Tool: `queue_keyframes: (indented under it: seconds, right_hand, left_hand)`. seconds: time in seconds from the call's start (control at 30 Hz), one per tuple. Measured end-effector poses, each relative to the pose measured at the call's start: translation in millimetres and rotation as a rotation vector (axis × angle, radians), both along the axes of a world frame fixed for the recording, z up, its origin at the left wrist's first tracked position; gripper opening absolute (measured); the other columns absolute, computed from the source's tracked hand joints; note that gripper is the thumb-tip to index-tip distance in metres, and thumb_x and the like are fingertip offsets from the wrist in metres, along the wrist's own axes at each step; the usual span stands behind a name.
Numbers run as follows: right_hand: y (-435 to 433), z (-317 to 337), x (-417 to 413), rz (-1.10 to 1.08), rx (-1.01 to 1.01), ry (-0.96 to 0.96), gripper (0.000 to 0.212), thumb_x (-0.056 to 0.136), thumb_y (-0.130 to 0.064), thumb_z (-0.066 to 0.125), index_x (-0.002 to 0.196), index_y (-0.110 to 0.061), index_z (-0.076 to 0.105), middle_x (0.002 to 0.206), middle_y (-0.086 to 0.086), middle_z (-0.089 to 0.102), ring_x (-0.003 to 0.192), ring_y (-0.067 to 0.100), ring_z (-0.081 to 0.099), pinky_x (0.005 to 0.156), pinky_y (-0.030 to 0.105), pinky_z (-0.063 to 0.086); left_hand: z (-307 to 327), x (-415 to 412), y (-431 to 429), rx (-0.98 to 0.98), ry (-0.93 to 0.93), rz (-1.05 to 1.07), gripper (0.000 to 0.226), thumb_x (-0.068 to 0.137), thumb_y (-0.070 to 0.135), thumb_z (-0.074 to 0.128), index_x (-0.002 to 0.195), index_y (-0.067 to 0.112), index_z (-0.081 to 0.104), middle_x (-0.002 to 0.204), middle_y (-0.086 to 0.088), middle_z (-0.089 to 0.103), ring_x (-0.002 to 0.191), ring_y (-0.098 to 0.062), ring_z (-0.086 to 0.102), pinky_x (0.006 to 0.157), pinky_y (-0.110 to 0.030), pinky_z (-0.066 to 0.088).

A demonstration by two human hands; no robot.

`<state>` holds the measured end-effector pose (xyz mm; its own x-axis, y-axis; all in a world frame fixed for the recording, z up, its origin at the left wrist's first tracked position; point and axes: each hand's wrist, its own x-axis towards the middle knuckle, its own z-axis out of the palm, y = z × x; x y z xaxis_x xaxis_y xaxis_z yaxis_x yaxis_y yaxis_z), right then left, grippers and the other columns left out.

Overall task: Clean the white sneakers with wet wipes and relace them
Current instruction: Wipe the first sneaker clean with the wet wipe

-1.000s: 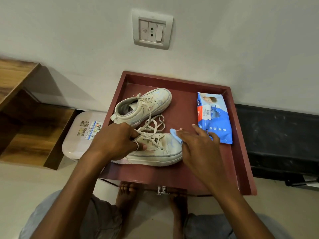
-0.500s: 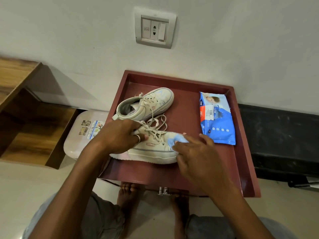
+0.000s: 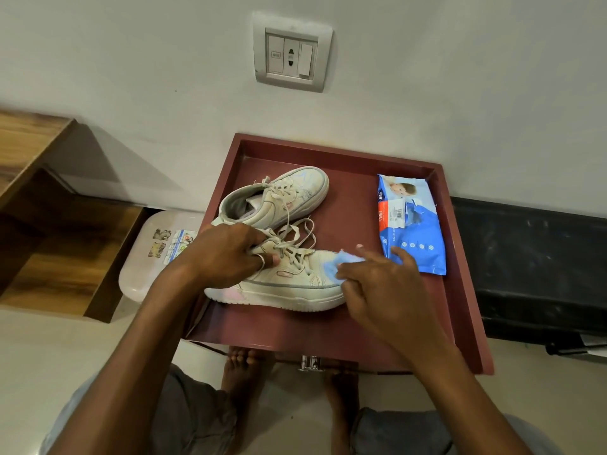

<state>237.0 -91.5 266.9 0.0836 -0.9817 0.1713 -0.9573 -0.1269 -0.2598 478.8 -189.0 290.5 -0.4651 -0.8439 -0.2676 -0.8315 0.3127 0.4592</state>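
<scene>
The near sneaker (image 3: pixel 289 280) on the red tray (image 3: pixel 460 310) is clamped at its laced throat by the left hand (image 3: pixel 226 257). A limp wet wipe (image 3: pixel 338 262) is pinched against the toe by the right hand (image 3: pixel 384 290). The sneaker looks light but stiff-soled, best gripped by the collar.

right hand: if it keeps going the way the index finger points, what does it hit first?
Probably the wipes pack: the right hand points up-right across the near sneaker's toe, with only bare tray between. Depth unclear.
</scene>
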Motion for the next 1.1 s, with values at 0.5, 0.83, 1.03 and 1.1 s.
queue_keyframes:
  seconds: [0.5,0.83,1.03,1.1]
  right_hand:
    - [-5.9,-2.1,-11.8,-0.082,-0.003,0.067,0.029,0.082,-0.019,0.054,0.101,-0.023,0.075,0.106,0.007,0.074,0.118,0.027,0.063,0.1,0.056,0.041]
    - [1.2,5.5,0.6,0.033,0.022,0.08,0.027,0.079,-0.023,0.051,0.087,-0.028,0.077,0.107,-0.001,0.074,0.116,0.017,0.064,0.105,0.053,0.04]
    - [-13.1,-1.8,10.9,0.006,0.088,0.095,0.036,0.08,-0.01,0.058,0.113,-0.022,0.068,0.116,0.008,0.068,0.118,0.028,0.061,0.102,0.055,0.041]
    - [-9.9,-2.6,19.8,0.074,0.077,0.096,0.03,0.078,-0.015,0.057,0.103,-0.022,0.072,0.115,0.007,0.068,0.115,0.025,0.063,0.103,0.055,0.042]
  left_hand:
    - [-3.9,0.7,-3.3,-0.015,0.001,0.002,0.037,0.093,0.05,0.063,0.062,0.033,0.051,0.061,0.011,0.055,0.06,-0.006,0.05,0.056,-0.026,0.032]
    - [-1.7,-0.3,-2.4,-0.023,-0.015,-0.012,0.039,0.094,0.051,0.062,0.062,0.029,0.052,0.061,0.009,0.056,0.061,-0.009,0.052,0.055,-0.027,0.031]
    - [-2.7,1.3,-2.4,-0.008,0.011,0.0,0.039,0.093,0.049,0.063,0.06,0.032,0.051,0.06,0.01,0.055,0.061,-0.01,0.053,0.056,-0.028,0.034]
    - [-2.6,0.9,-2.0,-0.011,0.01,-0.002,0.039,0.093,0.05,0.063,0.061,0.032,0.051,0.06,0.01,0.055,0.06,-0.009,0.052,0.056,-0.028,0.034]
